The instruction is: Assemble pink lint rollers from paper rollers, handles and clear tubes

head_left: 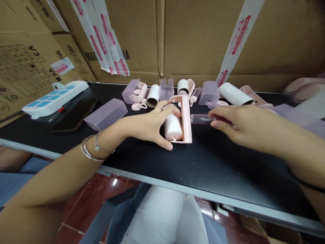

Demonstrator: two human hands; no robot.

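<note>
My left hand [149,123] wraps round a white roller [173,127] with a pink end cap, thumb at its near end. Beside the roller, a pink U-shaped frame [187,118] stands on the black table [198,162], its arms reaching the roller's two ends. Between the thumb and fingers of my right hand [236,123] is a clear plastic tube [201,119], its free end close to the frame's right side. The part of the tube inside my right hand is hidden.
Behind my hands lie a purple box [106,114], white tubes [235,94] and several pink parts. A phone [76,116] and a white power strip [56,99] lie left. Cardboard [188,44] walls the back.
</note>
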